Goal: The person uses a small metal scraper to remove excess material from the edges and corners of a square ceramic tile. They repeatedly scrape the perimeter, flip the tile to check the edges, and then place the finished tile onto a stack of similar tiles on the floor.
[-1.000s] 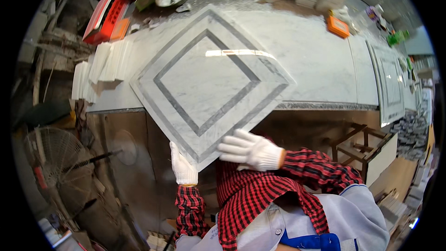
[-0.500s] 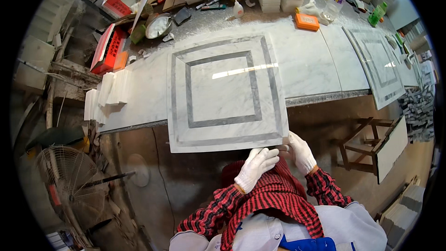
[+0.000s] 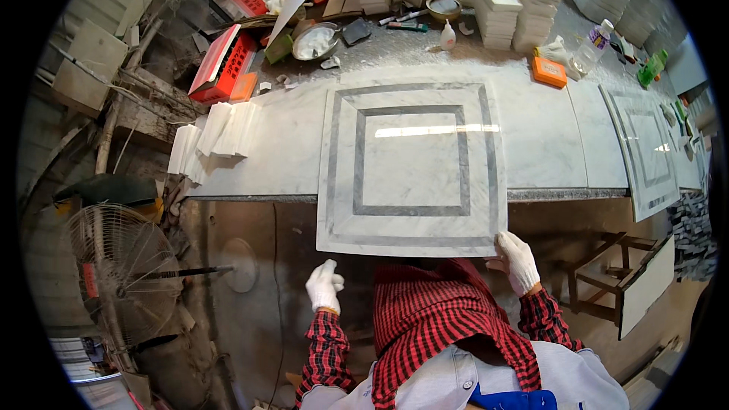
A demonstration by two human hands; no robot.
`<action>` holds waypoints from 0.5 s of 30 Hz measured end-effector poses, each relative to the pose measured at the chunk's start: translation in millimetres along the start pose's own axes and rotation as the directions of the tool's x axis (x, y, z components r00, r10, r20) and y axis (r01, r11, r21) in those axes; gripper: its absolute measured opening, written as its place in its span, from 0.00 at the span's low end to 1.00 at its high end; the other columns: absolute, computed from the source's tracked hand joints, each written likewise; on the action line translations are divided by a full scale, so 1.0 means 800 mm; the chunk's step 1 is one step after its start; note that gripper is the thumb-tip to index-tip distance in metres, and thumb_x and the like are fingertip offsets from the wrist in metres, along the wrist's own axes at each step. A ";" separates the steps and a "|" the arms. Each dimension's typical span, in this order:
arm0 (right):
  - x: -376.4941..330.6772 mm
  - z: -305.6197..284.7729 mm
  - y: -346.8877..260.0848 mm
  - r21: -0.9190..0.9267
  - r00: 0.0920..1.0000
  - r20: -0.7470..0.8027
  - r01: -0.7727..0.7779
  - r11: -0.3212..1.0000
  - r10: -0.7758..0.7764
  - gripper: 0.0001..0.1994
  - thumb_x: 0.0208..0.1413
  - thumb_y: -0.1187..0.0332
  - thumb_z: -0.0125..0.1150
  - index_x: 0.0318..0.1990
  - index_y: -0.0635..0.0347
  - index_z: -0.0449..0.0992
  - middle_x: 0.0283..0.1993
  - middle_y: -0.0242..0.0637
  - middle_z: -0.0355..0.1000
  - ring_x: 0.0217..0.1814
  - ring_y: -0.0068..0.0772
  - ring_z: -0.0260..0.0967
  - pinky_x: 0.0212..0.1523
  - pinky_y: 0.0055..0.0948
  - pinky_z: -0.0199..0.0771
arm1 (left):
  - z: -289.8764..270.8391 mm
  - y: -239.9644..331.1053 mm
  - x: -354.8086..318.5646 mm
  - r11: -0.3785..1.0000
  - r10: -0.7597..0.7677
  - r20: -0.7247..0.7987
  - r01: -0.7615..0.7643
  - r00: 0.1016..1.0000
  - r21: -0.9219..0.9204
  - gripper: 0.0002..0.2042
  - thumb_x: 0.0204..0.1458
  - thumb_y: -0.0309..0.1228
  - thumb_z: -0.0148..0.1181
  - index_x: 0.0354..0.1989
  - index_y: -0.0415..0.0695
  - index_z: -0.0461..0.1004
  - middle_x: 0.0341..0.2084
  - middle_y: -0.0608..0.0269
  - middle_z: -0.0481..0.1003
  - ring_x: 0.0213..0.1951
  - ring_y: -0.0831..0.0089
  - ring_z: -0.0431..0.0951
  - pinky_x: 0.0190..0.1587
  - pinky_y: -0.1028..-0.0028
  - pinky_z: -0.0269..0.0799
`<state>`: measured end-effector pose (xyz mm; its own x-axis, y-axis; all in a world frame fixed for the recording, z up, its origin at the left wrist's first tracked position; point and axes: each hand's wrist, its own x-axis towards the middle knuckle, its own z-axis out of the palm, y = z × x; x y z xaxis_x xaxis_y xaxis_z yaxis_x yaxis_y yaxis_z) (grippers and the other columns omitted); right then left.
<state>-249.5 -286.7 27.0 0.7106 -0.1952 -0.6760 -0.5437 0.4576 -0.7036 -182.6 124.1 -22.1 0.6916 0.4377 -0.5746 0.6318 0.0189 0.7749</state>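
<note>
A square white marble panel [image 3: 410, 159] with two grey inlaid square frames lies on the workbench, its near part jutting past the bench edge. My right hand [image 3: 519, 264], in a white glove, grips the panel's near right corner, fingers partly hidden beneath it. My left hand [image 3: 325, 287], gloved likewise, is just below the near left corner, apart from the panel. It holds nothing; its fingers are loosely bent and partly spread.
White strips [image 3: 228, 130] lie at the bench's left end, near a red box [image 3: 222, 68]. A bowl of white material [image 3: 315, 42], an orange box [image 3: 548, 72] and a bottle [image 3: 591, 48] stand behind. Another inlaid panel [image 3: 644, 144] lies right. A fan [image 3: 125, 281] and wooden stand [image 3: 607, 281] flank me.
My left hand has moved left, away from my right hand, toward the panel's near left corner. My right hand stays at the near right corner. The view has shifted.
</note>
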 end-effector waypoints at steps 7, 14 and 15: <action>0.033 -0.005 0.013 0.069 0.986 -0.141 0.098 0.993 -0.087 0.20 0.67 0.54 0.52 0.54 0.60 0.74 0.49 0.29 0.75 0.46 0.24 0.73 0.47 0.29 0.75 | -0.027 0.051 0.049 0.998 -0.061 -0.134 0.058 0.989 -0.025 0.23 0.60 0.49 0.58 0.34 0.36 0.74 0.13 0.69 0.65 0.13 0.80 0.61 0.15 0.79 0.57; 0.046 0.049 -0.011 -0.120 0.922 -0.328 0.172 0.978 -0.203 0.22 0.67 0.53 0.51 0.49 0.66 0.77 0.37 0.26 0.73 0.34 0.19 0.64 0.34 0.24 0.65 | 0.002 0.080 0.104 0.940 0.339 0.234 -0.339 0.911 -0.040 0.18 0.63 0.31 0.48 0.60 0.37 0.68 0.44 0.52 0.77 0.46 0.69 0.77 0.45 0.70 0.74; 0.051 0.047 -0.005 -0.178 0.905 -0.356 0.181 0.967 -0.234 0.22 0.67 0.52 0.50 0.48 0.67 0.77 0.37 0.27 0.73 0.33 0.19 0.63 0.34 0.25 0.65 | -0.002 0.092 0.114 0.949 0.236 0.427 -0.302 0.873 0.091 0.21 0.65 0.37 0.48 0.62 0.38 0.66 0.60 0.47 0.67 0.63 0.65 0.65 0.63 0.66 0.62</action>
<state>-201.2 -263.8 10.8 0.6114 -0.5924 -0.5246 -0.4768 0.2533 -0.8417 -73.6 167.1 -17.0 0.9025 0.0021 -0.4308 0.4228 -0.1957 0.8848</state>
